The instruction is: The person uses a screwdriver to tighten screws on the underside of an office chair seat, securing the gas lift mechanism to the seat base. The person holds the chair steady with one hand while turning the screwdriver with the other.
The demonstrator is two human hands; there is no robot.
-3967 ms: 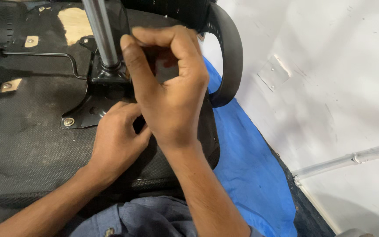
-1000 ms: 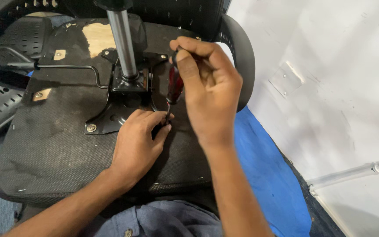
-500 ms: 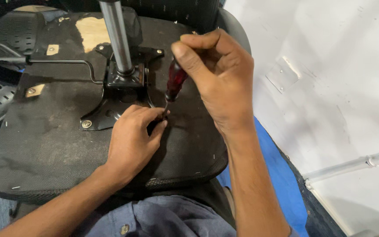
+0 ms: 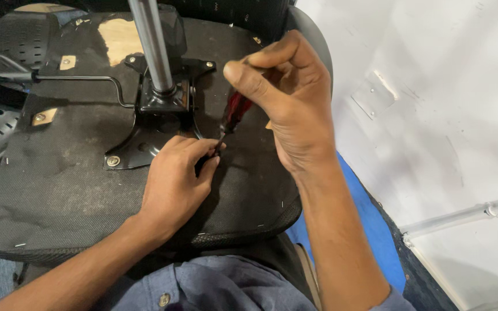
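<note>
An upturned office chair seat [image 4: 59, 173] lies in front of me, its black fabric underside facing up. A black metal mounting plate [image 4: 145, 135] with a chrome gas cylinder [image 4: 151, 46] is fixed to it. My right hand [image 4: 289, 103] grips a screwdriver with a dark red handle [image 4: 234, 112], tip pointing down at the plate's near right corner. My left hand [image 4: 177, 181] rests on the seat, its fingertips pinched around the screwdriver's shaft at the tip. The screw under the tip is hidden by my fingers.
A thin black lever rod [image 4: 82, 80] runs left from the mechanism. A bolt head [image 4: 112, 161] shows on the plate's left corner. A curved black armrest [image 4: 312, 40] sits behind my right hand. A blue mat [image 4: 370, 230] and a white wall [image 4: 445, 115] lie to the right.
The view has shifted closer and slightly left over the seat. My right hand has kept the screwdriver on the same corner, turning its grip. My left hand stays at the tip.
</note>
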